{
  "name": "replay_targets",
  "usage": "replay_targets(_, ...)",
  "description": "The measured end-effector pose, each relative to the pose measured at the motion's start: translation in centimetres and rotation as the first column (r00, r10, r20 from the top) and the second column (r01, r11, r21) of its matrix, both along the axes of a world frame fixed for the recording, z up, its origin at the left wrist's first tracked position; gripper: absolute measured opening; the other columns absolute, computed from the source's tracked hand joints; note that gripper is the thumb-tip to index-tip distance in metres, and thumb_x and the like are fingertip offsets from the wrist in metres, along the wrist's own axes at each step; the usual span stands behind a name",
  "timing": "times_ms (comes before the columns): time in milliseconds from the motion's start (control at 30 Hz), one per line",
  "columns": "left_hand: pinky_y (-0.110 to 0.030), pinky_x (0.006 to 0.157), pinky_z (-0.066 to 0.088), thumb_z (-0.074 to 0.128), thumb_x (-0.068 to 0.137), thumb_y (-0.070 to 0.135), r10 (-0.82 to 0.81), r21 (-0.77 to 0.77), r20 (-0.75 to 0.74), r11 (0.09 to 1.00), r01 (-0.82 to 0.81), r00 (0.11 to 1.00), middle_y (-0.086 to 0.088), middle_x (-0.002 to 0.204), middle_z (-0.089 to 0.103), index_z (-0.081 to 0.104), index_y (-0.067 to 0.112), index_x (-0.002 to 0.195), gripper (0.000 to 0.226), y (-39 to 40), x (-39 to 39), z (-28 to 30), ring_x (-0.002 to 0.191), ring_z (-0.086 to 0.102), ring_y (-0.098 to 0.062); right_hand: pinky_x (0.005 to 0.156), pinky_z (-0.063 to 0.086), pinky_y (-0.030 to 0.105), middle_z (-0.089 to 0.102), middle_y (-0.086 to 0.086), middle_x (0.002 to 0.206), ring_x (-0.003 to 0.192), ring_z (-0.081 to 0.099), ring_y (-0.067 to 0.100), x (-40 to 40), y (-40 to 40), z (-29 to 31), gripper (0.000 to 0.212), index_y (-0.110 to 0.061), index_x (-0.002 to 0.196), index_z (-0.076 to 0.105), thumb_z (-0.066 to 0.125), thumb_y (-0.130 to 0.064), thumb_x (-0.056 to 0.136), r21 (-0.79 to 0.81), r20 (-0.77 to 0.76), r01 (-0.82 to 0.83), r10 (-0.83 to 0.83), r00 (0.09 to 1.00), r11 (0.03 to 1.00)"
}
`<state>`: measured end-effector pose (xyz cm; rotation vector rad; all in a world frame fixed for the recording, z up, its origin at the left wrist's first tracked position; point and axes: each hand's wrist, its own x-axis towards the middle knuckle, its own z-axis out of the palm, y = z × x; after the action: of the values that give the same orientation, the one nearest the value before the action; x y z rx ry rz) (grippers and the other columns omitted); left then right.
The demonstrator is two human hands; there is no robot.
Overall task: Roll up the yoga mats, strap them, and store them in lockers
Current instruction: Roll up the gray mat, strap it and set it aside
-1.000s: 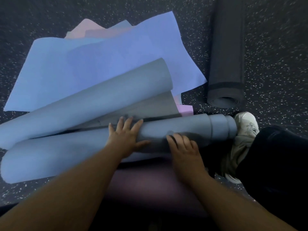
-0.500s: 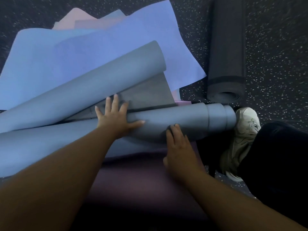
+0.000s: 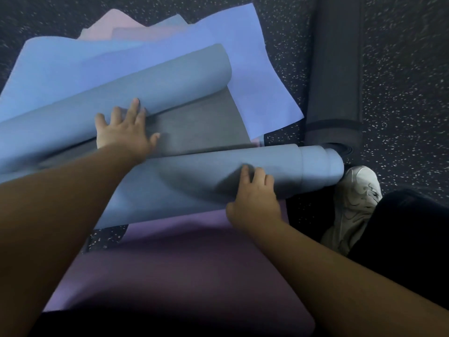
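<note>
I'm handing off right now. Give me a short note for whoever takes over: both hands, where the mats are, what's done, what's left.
Left hand: open, fingers spread, pressing the grey-blue mat where its far end curls over.
Right hand: open, resting on the rolled part of that mat; no grip on it.
The roll lies across the floor; its right end telescopes out unevenly beside the white shoe.
Done: one dark mat lies rolled, a band round it.
Left: finish and even up this roll, strap it, then roll the blue mats, pink mat and purple mat. No lockers in view.
</note>
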<state>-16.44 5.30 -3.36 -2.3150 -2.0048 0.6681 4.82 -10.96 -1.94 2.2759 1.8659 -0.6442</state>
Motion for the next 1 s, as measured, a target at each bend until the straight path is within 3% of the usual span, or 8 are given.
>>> replay_targets(100,-0.048,0.110,0.022,0.024,0.098,0.056,0.077,-0.052,0.076,0.996,-0.073,0.994,0.009,0.160,-0.012,0.004,0.018,0.154,0.071,1.3,0.8,0.3,0.137,0.031,-0.030,0.093,0.038,0.035,0.037,0.016,0.132,0.114,0.039,0.033,0.5,-1.3,0.1,0.059,0.000,0.129,0.039,0.058,-0.022,0.077,0.063,-0.098,-0.006,0.012,0.995,0.998)
replay_targets(167,-0.051,0.104,0.029,0.028,0.098,0.056,0.160,-0.100,0.168,0.984,-0.144,0.973,0.014,0.157,-0.021,-0.001,0.020,0.154,0.072,1.7,1.3,0.2,0.132,0.041,-0.035,0.074,0.048,0.038,0.050,0.019,0.123,0.101,0.051,0.037,0.8,-1.9,-0.1,0.053,0.002,0.110,0.054,0.067,-0.020,0.064,0.087,-0.108,-0.033,0.043,0.993,0.996)
replay_targets(300,-0.049,0.094,0.037,0.032,0.098,0.054,0.189,-0.101,0.236,0.980,-0.169,0.953,0.014,0.154,-0.031,-0.009,0.021,0.153,0.076,1.6,1.4,-0.5,0.125,0.046,-0.039,0.063,0.053,0.031,0.059,0.024,0.111,0.087,0.060,0.035,0.8,-1.6,0.5,0.063,0.006,0.099,0.060,0.077,-0.028,0.048,0.052,-0.068,-0.055,0.058,0.996,0.997)
replay_targets(400,-0.049,0.094,0.043,0.039,0.098,0.049,0.193,-0.120,0.320,0.979,-0.163,0.928,0.007,0.153,-0.035,-0.011,0.017,0.152,0.081,1.5,1.1,-0.9,0.122,0.049,-0.040,0.098,0.042,0.031,0.010,0.021,0.155,0.136,0.025,0.033,0.0,-1.4,0.6,0.082,0.005,0.144,0.023,0.058,-0.033,0.081,-0.064,-0.070,-0.098,0.093,0.993,0.993)
replay_targets(467,-0.050,0.093,0.044,0.042,0.098,0.045,0.208,-0.123,0.358,0.977,-0.175,0.910,-0.001,0.152,-0.037,-0.010,0.018,0.152,0.080,1.4,1.1,-0.8,0.118,0.051,-0.045,0.106,0.034,0.032,-0.010,0.016,0.158,0.144,0.005,0.032,-0.4,-1.2,1.2,0.086,0.001,0.150,0.002,0.049,-0.038,0.089,-0.163,-0.072,-0.096,0.085,0.994,0.982)
replay_targets(633,-0.046,0.087,0.042,0.042,0.100,0.039,0.267,-0.089,0.414,0.963,-0.254,0.870,-0.013,0.151,-0.036,-0.012,0.027,0.152,0.076,1.1,1.5,0.0,0.107,0.055,-0.049,0.117,0.013,0.040,-0.014,0.026,0.155,0.145,-0.007,0.039,-0.6,-0.1,1.7,0.085,0.009,0.146,-0.008,0.038,-0.042,0.097,-0.259,-0.013,-0.151,0.153,0.988,0.954)
replay_targets(833,-0.049,0.092,0.043,0.053,0.096,0.027,0.258,-0.012,0.494,0.957,-0.291,0.830,-0.012,0.153,-0.034,-0.011,0.034,0.151,0.084,2.3,0.5,0.3,0.108,0.054,-0.048,0.104,0.036,0.035,-0.028,0.016,0.154,0.144,-0.019,0.036,-1.1,1.5,0.6,0.094,0.004,0.146,-0.018,0.048,-0.036,0.093,-0.311,-0.060,-0.024,0.005,0.998,0.950)
replay_targets(1000,-0.061,0.112,0.019,0.051,0.089,0.001,0.136,0.193,0.467,0.948,-0.252,0.874,-0.011,0.158,-0.021,0.001,0.034,0.152,0.087,2.3,0.8,0.1,0.139,0.021,-0.037,0.101,0.040,0.034,-0.028,0.014,0.154,0.143,-0.022,0.035,-0.9,1.9,0.1,0.093,0.002,0.147,-0.018,0.049,-0.035,0.093,-0.311,-0.034,-0.031,0.021,0.999,0.950)
